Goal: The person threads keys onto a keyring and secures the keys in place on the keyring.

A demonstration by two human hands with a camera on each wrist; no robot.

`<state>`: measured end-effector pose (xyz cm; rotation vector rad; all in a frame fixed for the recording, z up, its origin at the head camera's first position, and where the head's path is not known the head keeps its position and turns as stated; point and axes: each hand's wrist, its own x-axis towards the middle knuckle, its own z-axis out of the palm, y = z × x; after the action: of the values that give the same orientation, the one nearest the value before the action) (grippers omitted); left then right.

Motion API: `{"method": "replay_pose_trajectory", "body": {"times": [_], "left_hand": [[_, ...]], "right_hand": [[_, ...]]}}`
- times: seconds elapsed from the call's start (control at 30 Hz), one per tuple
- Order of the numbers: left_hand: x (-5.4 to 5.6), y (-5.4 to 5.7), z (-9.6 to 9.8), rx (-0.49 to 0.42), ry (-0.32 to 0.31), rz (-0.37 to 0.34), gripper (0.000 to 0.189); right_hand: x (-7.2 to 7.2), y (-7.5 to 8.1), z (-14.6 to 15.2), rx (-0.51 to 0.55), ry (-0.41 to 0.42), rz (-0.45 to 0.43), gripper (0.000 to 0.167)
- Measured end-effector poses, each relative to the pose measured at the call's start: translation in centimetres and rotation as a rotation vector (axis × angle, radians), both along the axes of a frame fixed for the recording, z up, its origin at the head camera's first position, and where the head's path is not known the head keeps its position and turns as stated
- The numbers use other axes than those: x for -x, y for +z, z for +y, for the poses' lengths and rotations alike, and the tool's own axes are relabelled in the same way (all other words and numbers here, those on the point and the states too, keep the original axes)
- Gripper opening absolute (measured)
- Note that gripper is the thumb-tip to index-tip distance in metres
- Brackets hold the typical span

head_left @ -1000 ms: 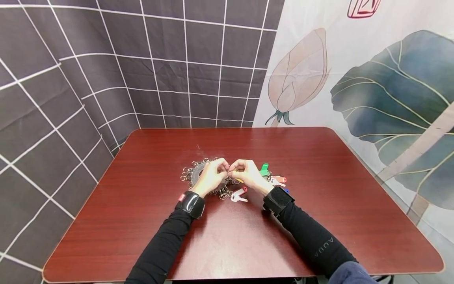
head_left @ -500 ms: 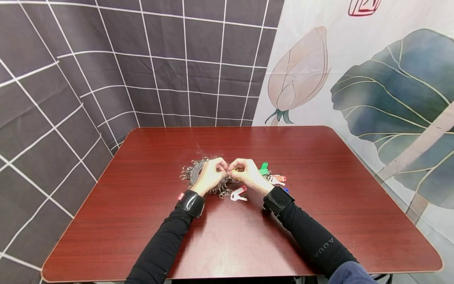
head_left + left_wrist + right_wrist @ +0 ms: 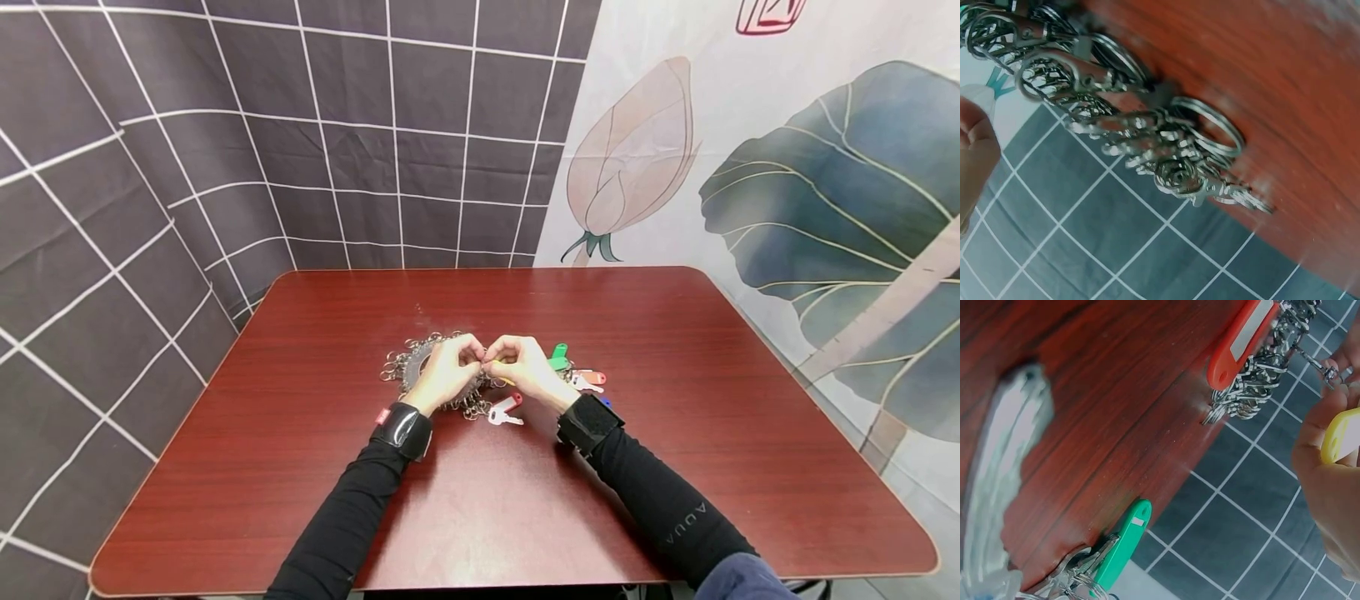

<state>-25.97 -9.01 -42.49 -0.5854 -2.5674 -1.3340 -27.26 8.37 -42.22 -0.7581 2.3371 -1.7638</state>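
My left hand [image 3: 448,372] and right hand [image 3: 525,367] meet fingertip to fingertip over the right side of a round metal hoop [image 3: 414,371] hung with several clasps and split rings. The left fingers pinch a small metal clasp [image 3: 1314,361] that reaches out from the hoop. In my right hand's curled fingers is a yellow key tag [image 3: 1341,436]; exactly how its ring meets the clasp is hidden by the fingertips. In the left wrist view, the clasps [image 3: 1179,137] hang in a dense row beside the left fingers. A red key tag [image 3: 513,402] with a silver key [image 3: 502,417] lies at the hoop's near side.
Right of the hands lie a green key tag [image 3: 558,358], an orange tag [image 3: 593,377] with keys, and a blue tag [image 3: 605,402] partly behind the wrist strap. All rest on a reddish-brown table [image 3: 300,467]. A grey tiled-pattern cloth [image 3: 435,158] hangs behind it.
Both hands stay at the same spot, with only slight finger movement around the clasp and the yellow tag. The other tags have not moved.
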Motion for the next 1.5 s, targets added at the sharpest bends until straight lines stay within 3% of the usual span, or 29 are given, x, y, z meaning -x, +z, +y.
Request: {"method": "replay_pose_trajectory", "body": {"times": [0.3,0.7,0.87,1.07,1.23,1.33,1.5], "left_hand": [[-0.1,-0.1,0.0,-0.023,0.023,0.010,0.015],[-0.1,0.0,0.1,-0.147,0.038,-0.183,0.017],[0.0,-0.1,0.1,-0.131,0.055,-0.171,0.018],[0.3,-0.4,-0.1,-0.118,0.094,-0.161,0.014],[0.2,-0.1,-0.2,-0.111,0.101,-0.150,0.013],[0.1,0.1,-0.2,-0.121,0.090,-0.157,0.013],[0.1,0.3,-0.2,-0.118,0.058,-0.149,0.012]], "right_hand": [[-0.1,-0.1,0.1,0.014,-0.005,0.002,0.013],[-0.2,0.0,0.1,-0.023,0.001,0.029,0.013],[-0.3,0.2,0.2,-0.032,0.003,0.015,0.014],[0.0,0.1,1.0,0.028,0.021,-0.118,0.028],[0.4,0.2,1.9,0.077,-0.023,-0.202,0.039],[0.5,0.2,2.1,0.098,-0.053,-0.203,0.041],[0.8,0.4,2.1,0.089,-0.097,-0.134,0.034]]}}
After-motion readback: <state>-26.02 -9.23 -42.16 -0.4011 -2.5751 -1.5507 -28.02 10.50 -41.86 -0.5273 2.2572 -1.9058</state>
